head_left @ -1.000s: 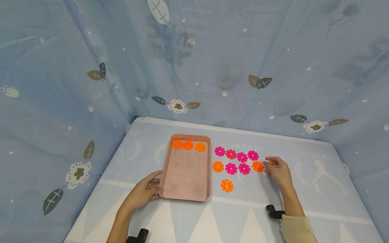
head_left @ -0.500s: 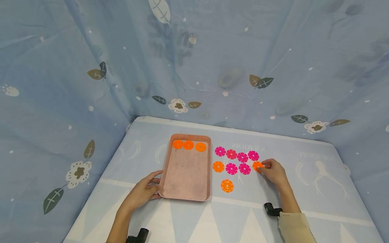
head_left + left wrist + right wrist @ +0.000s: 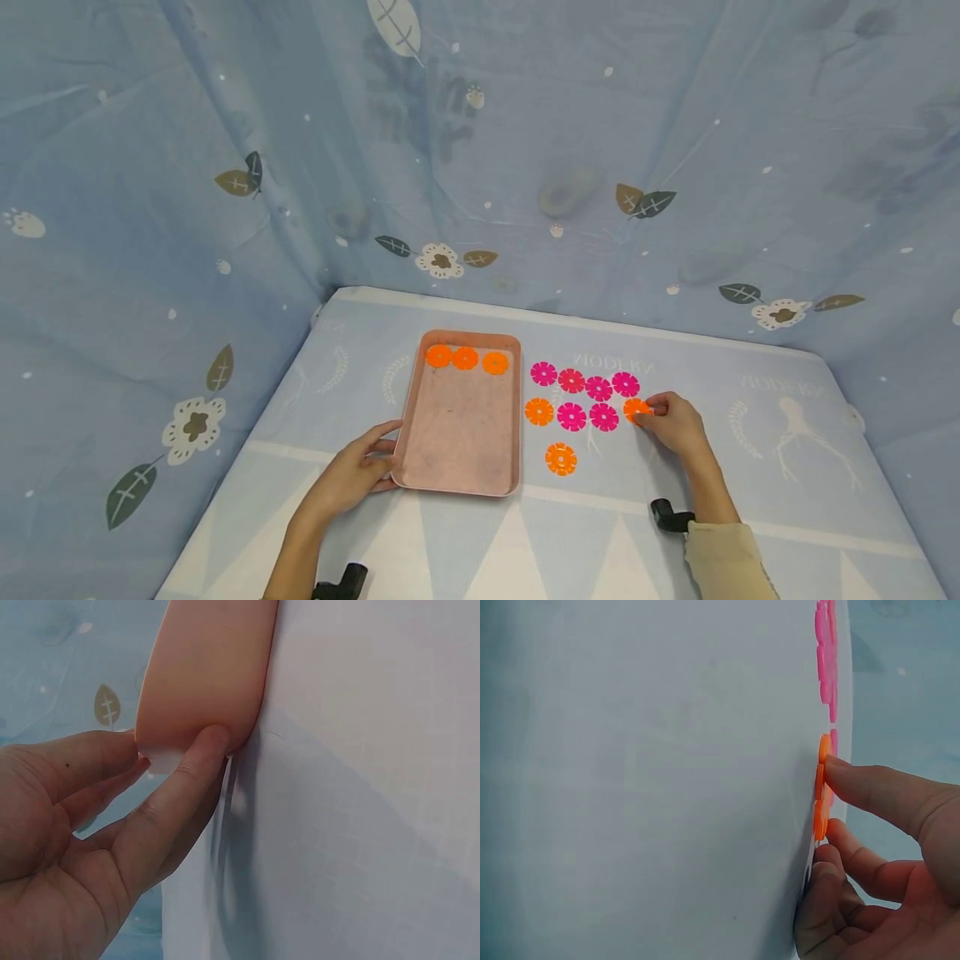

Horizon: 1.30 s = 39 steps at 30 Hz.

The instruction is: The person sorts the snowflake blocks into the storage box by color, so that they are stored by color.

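Note:
My left hand holds the near left corner of a shallow pink tray; in the left wrist view its fingers lie around the tray's rounded corner. Inside the tray, three orange notched plastic discs lie along the far end. To the right of the tray, my right hand pinches an orange notched disc at the right end of the second row. In the right wrist view the thumb rests on this disc, a finger at its lower edge, flat at the table.
Several pink discs lie in two rows on the table, with an orange disc at the left of the second row. Nearer stands another orange disc alone. A patterned blue cloth hangs behind the table.
My right hand has moved left onto the orange disc and its thumb and finger have taken hold of it. The left hand and the tray have stayed in place.

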Tool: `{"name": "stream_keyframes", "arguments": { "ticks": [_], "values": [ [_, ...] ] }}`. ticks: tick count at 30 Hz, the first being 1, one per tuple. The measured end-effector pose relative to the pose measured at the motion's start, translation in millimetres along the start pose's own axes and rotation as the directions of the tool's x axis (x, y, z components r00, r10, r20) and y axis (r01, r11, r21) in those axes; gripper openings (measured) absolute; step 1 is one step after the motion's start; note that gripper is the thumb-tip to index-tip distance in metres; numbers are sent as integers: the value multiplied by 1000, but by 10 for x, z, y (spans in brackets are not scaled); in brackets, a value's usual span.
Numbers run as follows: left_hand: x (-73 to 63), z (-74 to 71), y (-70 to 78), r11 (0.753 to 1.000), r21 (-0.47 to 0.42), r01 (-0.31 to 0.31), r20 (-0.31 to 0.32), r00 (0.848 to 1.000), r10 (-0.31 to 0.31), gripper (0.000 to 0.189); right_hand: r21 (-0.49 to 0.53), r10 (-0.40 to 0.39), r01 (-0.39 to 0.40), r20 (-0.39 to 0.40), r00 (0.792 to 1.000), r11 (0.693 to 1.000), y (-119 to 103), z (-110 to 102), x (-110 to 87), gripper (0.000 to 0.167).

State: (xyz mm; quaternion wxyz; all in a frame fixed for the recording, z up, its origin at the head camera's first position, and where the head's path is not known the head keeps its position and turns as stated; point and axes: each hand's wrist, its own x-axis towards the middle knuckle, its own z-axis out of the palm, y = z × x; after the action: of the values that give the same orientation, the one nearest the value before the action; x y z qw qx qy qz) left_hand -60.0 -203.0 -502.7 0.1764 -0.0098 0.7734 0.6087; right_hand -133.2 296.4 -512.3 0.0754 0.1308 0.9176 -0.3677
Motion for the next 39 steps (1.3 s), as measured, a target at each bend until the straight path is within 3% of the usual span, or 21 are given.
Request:
{"name": "stream_keyframes", "arguments": {
  "ticks": [13, 23, 31, 39],
  "values": [
    [-9, -5, 4, 1000, -1, -3, 0, 1000, 3, 54, 150, 53, -55, 17, 998, 987, 94, -59, 57, 29],
    [-6, -9, -1, 1000, 6, -14, 4, 1000, 14, 54, 242, 55, -68, 61, 997, 968, 85, -79, 53, 32],
    [-7, -6, -10, 1000, 2, -25, 7, 1000, 25, 54, 359, -3, -31, 94, 996, 933, -214, -19, 56, 33],
    [-8, -6, -10, 1000, -10, -27, 13, 1000, 27, 53, 396, -37, -11, 113, 993, 918, -556, 147, 168, 32]
  ]
}}
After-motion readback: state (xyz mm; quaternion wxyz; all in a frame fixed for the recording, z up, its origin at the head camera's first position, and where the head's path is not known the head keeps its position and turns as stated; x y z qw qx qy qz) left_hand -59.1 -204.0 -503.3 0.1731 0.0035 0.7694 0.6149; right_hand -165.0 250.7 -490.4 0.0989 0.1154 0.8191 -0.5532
